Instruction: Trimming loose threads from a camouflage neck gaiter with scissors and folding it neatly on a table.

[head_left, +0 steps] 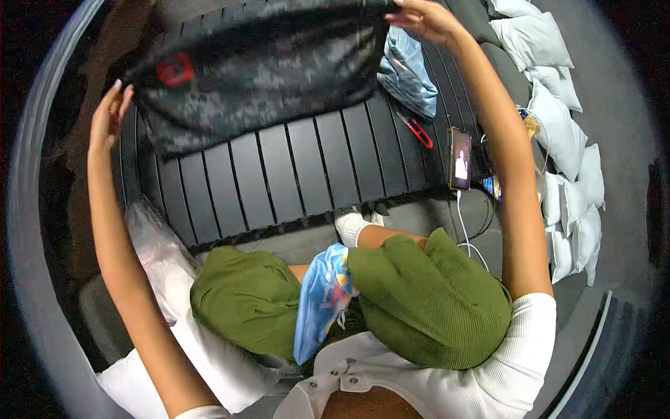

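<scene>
I hold a dark grey camouflage-print cloth point(258, 73) with a red patch spread out above a black slatted table. My left hand point(108, 115) is at its left edge, fingers partly extended against the cloth. At the top right corner, my right hand point(426, 19) pinches the fabric. The cloth hangs blurred between both raised arms. On my lap, between my green-clad legs, lies a blue printed fabric piece point(322, 300).
On the black slatted table point(279, 174) lie a light blue fabric item point(408, 70), red-handled scissors point(419, 131) and a phone point(460, 158) with a lit screen and white cable. White pillows point(558, 119) line the right. A clear plastic bag point(157, 244) and white pillow point(188, 370) sit at left.
</scene>
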{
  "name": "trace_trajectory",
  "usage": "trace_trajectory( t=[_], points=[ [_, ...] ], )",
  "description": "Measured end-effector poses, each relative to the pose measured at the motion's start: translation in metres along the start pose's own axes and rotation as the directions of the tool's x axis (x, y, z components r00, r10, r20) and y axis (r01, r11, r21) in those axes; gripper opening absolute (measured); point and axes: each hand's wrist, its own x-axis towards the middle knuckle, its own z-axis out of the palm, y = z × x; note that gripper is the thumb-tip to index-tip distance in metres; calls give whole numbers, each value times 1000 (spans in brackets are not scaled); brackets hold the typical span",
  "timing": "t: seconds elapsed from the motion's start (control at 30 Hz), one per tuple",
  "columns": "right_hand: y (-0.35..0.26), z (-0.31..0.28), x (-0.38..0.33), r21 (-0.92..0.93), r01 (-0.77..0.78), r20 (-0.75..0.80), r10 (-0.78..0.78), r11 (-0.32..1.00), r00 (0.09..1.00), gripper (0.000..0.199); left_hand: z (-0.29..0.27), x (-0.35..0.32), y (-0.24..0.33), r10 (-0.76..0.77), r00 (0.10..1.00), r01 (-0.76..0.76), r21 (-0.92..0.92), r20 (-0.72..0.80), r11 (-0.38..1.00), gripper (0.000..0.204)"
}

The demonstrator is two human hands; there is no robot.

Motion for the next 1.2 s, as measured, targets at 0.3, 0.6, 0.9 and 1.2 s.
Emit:
trace_trajectory(
  t=[0.3, 0.6, 0.9, 1.2],
  points=[
    [24, -4, -30, -185, 266, 108, -250, 946, 962, 29, -34, -34, 9, 314, 948, -302, 180, -42, 936, 26],
    [154, -43, -76, -461, -45, 56, 80, 886, 995, 25, -30, -115, -87, -135, 918, -135, 615, 373, 777, 11],
    [148, -31, -170, -666, -3, 245, 223, 746, 943, 17, 1, -177, -59, -425, 784, -388, 892, 452, 232, 6],
    [119, -31, -183, -595, 70, 310, 149, 800, 939, 11, 46, -224, -23, -190, 728, -681, 659, 659, -319, 5]
  ],
)
